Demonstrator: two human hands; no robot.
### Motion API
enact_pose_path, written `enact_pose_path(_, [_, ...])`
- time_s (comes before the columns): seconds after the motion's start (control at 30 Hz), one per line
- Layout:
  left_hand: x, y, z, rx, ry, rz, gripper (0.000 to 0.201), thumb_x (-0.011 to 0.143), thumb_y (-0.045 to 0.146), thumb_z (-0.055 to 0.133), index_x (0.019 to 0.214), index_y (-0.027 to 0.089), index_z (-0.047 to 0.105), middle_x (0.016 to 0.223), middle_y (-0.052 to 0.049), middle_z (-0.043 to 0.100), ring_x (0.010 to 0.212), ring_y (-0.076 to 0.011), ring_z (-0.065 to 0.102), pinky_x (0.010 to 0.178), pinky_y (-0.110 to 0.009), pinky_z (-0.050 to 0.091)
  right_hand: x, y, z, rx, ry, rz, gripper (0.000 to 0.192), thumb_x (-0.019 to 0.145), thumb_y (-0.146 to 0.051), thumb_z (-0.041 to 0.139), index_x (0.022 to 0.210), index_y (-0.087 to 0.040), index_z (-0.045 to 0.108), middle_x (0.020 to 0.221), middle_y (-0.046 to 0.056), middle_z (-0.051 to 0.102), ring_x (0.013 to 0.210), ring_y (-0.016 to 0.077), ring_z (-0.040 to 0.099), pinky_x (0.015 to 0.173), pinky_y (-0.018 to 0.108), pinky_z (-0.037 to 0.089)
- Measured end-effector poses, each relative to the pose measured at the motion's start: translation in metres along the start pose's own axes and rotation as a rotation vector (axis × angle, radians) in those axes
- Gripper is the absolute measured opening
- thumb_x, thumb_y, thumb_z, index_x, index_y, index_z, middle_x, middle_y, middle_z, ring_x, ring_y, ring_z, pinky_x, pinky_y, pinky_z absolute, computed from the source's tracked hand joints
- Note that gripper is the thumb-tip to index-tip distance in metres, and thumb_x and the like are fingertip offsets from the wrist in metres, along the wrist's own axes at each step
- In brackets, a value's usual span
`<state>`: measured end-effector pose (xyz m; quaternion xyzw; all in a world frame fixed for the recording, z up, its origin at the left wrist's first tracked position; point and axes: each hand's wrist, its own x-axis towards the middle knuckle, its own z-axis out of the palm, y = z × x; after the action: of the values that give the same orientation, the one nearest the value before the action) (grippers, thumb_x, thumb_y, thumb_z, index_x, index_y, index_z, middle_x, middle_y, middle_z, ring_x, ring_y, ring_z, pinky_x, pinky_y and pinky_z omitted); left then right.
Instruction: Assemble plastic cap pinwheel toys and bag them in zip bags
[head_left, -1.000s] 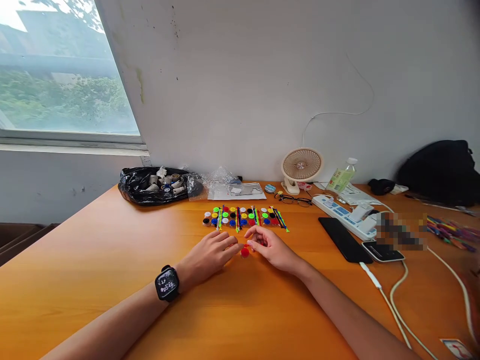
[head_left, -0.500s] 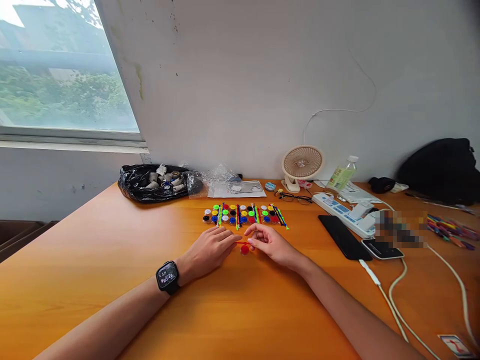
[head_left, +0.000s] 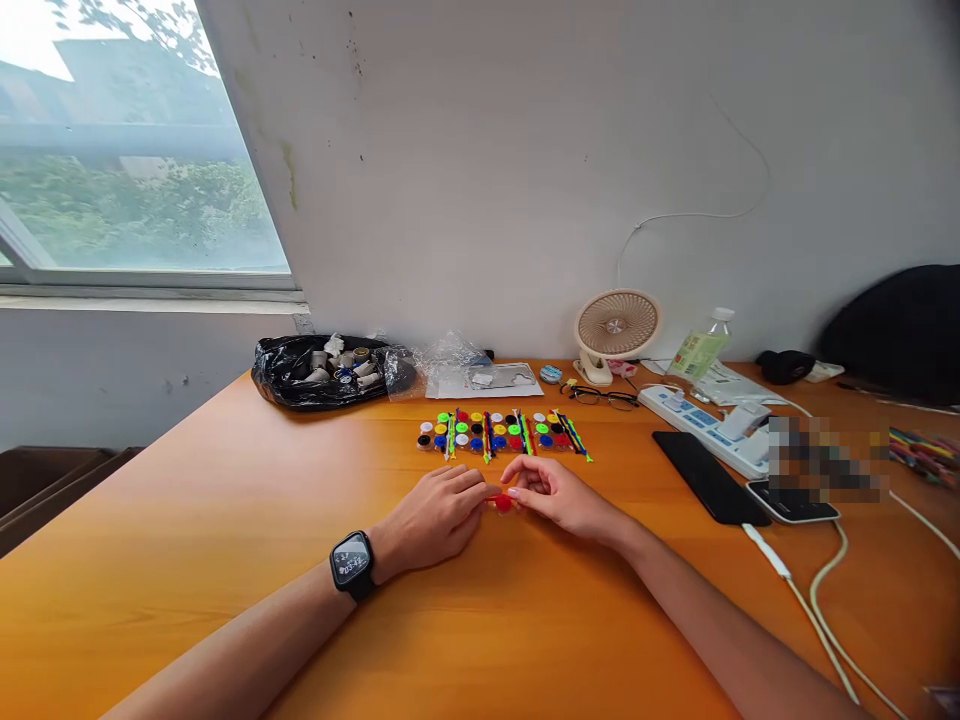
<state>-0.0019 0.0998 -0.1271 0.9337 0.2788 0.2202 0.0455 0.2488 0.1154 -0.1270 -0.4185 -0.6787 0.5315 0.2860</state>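
My left hand (head_left: 439,515), with a black smartwatch (head_left: 352,565) on its wrist, and my right hand (head_left: 559,495) meet fingertip to fingertip over the orange table (head_left: 225,520). Between the fingertips sits a small red round piece (head_left: 501,502) with a thin red stick; both hands pinch it. Just beyond the hands lie rows of small coloured caps and thin coloured sticks (head_left: 504,433).
A black plastic bag of small spools (head_left: 322,370) and clear plastic wrap (head_left: 450,362) lie at the back. To the right are a small fan (head_left: 616,330), glasses (head_left: 600,397), a bottle (head_left: 701,348), a power strip (head_left: 701,425), two phones (head_left: 709,475), cables (head_left: 825,590) and a black bag (head_left: 896,325).
The camera view shifted slightly left and down. My fingertips closed in tighter around the red piece, which stays at the same spot on the table.
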Motion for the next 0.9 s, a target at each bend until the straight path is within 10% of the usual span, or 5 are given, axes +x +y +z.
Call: enact_pose_path(0.9, [0.000, -0.001, 0.001, -0.185, 0.098, -0.143, 0.012, 0.102, 0.025, 0.059, 0.101, 0.023, 0.071, 0.097, -0.005, 0.075, 0.091, -0.0219, 0.067, 0.082, -0.035, 0.053, 0.008, 0.011, 0.036, -0.243, 0.300, -0.174, 0.011, 0.095, -0.031, 0.064, 0.096, -0.021, 0.065, 0.078, 0.000, 0.062, 0.067, 0.0157, 0.052, 0.059, 0.028, 0.038])
